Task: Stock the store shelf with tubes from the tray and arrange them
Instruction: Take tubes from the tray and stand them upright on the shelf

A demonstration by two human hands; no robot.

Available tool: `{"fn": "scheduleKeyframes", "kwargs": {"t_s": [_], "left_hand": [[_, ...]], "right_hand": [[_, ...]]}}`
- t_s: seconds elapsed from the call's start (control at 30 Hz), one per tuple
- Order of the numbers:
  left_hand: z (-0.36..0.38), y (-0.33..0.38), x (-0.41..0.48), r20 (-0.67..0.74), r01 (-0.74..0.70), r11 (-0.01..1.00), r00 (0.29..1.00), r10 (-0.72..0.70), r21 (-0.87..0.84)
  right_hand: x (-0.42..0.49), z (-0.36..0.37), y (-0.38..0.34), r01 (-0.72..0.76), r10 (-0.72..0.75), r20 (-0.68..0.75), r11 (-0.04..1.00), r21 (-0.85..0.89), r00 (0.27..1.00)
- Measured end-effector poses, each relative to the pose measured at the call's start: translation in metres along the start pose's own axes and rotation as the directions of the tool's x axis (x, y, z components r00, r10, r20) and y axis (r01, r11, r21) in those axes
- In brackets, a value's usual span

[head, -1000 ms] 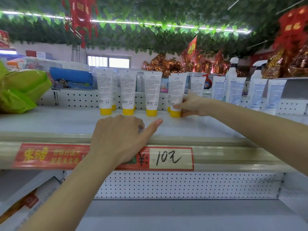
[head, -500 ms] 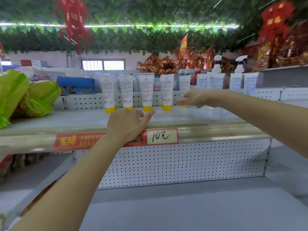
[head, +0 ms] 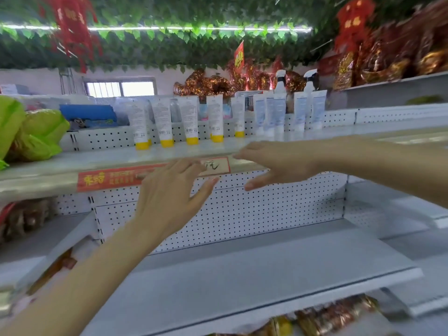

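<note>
My left hand (head: 169, 200) and right hand (head: 276, 163) both hang empty, fingers loosely spread, in front of the shelf (head: 72, 163) edge and clear of the stock. The tubes (head: 191, 122) stand on their yellow caps in a row at the back, close to the perforated rail, I judge for steadiness. I see no tray, so I reckon fetching more comes next.

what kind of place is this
Probably a small retail shop: white perforated metal shelving, a red paper price strip on its front edge, and matching white plastic tubes with yellow caps standing in a row.
</note>
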State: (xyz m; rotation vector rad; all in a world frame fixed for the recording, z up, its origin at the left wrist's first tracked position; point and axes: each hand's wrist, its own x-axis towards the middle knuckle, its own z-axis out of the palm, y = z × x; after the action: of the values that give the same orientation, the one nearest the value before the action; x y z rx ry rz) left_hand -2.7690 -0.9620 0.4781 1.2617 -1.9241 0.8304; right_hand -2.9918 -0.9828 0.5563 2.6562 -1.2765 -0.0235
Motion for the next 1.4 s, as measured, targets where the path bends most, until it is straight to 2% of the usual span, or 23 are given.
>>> {"fn": "scheduleKeyframes", "kwargs": {"t_s": [0.17,0.3,0.37,0.43,0.5,0.53,0.57,0.6,0.67,0.7,0.77,0.87,0.9,0.97,1.03,1.13,1.27,1.4], "left_hand": [[0.008,0.023,-0.044,0.177,0.013,0.998,0.984,-0.003,-0.055],[0.04,0.046,-0.092,0.351,0.104,0.989,0.935,-0.059,-0.109],[0.059,0.061,-0.125,0.475,0.149,0.98,0.877,-0.07,-0.131],[0.081,0.077,-0.164,0.601,0.187,0.972,0.797,-0.068,-0.139],[0.099,0.097,-0.213,0.709,0.319,0.936,0.694,-0.124,-0.148],[0.108,0.107,-0.243,0.76,0.434,0.889,0.625,-0.179,-0.148],[0.116,0.117,-0.275,0.816,0.569,0.811,0.528,-0.235,-0.135],[0.123,0.128,-0.308,0.876,0.683,0.724,0.402,-0.267,-0.093],[0.134,0.148,-0.374,0.95,0.79,0.61,0.142,-0.278,0.06],[0.137,0.155,-0.403,0.957,0.809,0.572,0.04,-0.288,0.138],[0.139,0.168,-0.446,0.947,0.832,0.498,-0.091,-0.309,0.243],[0.138,0.184,-0.481,0.901,0.842,0.391,-0.225,-0.37,0.371],[0.138,0.188,-0.488,0.879,0.849,0.339,-0.261,-0.399,0.405],[0.137,0.197,-0.5,0.849,0.882,0.215,-0.296,-0.438,0.419],[0.136,0.205,-0.513,0.812,0.892,0.096,-0.351,-0.466,0.441],[0.129,0.216,-0.519,0.744,0.869,-0.085,-0.464,-0.48,0.487],[0.126,0.226,-0.529,0.705,0.818,-0.223,-0.571,-0.42,0.53],[0.134,0.224,-0.535,0.693,0.8,-0.309,-0.6,-0.4,0.515]], "right_hand": [[-0.028,0.05,-0.013,0.018,-0.013,0.079,0.998,-0.063,0.997],[-0.049,0.117,-0.025,0.035,-0.031,0.1,0.999,-0.038,0.994],[-0.06,0.157,-0.032,0.003,-0.009,0.131,0.999,0.044,0.991],[-0.068,0.202,-0.035,-0.096,0.055,0.216,0.979,0.183,0.975],[-0.077,0.256,-0.042,-0.27,0.146,0.309,0.871,0.411,0.94],[-0.084,0.287,-0.048,-0.366,0.208,0.333,0.762,0.534,0.92],[-0.093,0.321,-0.056,-0.447,0.278,0.354,0.631,0.634,0.893],[-0.105,0.356,-0.067,-0.514,0.338,0.39,0.499,0.697,0.857],[-0.132,0.42,-0.096,-0.648,0.368,0.543,0.283,0.708,0.754],[-0.146,0.448,-0.11,-0.706,0.357,0.619,0.213,0.676,0.7],[-0.172,0.495,-0.134,-0.799,0.35,0.73,0.103,0.593,0.587],[-0.2,0.534,-0.154,-0.867,0.371,0.821,-0.078,0.493,0.433],[-0.205,0.542,-0.158,-0.878,0.375,0.836,-0.106,0.467,0.4],[-0.213,0.554,-0.163,-0.894,0.369,0.855,-0.118,0.432,0.365],[-0.219,0.564,-0.165,-0.901,0.35,0.864,-0.108,0.421,0.361],[-0.226,0.58,-0.167,-0.915,0.314,0.892,-0.132,0.382,0.327],[-0.223,0.597,-0.167,-0.912,0.231,0.945,-0.286,0.295,0.233],[-0.202,0.608,-0.167,-0.868,0.086,0.989,-0.474,0.149,0.123]]}}
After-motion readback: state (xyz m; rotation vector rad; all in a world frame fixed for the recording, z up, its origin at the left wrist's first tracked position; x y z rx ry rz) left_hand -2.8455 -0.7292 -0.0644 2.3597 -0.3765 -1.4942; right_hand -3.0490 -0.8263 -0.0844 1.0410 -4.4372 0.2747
